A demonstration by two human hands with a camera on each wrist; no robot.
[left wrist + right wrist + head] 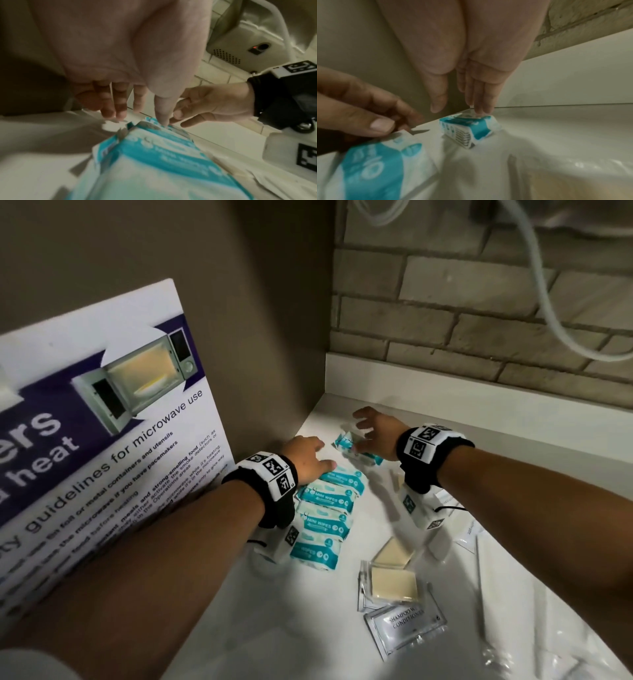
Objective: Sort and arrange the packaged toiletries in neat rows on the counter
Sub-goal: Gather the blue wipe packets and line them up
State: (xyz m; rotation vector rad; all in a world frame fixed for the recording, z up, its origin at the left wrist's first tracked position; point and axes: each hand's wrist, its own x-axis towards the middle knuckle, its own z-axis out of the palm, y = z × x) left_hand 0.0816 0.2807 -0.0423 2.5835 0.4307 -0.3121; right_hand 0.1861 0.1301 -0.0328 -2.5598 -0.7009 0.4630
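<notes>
Several teal-and-white mini wipes packs [329,501] lie in a row on the white counter [274,628]. My left hand [306,458] rests on the row's far end, fingers fairly straight and the thumb tip touching that pack's [163,155] sealed edge. One loose wipes pack [345,442] lies tilted just beyond the row. My right hand [375,433] hovers over it. In the right wrist view its straight fingertips [481,109] touch the top far edge of the loose pack [471,128], with the thumb held apart.
Two soap bars in clear packets [394,580] and a shampoo sachet [404,628] lie nearer me. White packets [469,529] lie at the right. A microwave poster [102,422] leans on the left wall. The brick wall, a white ledge [479,392] and a hanging cable [534,268] are behind.
</notes>
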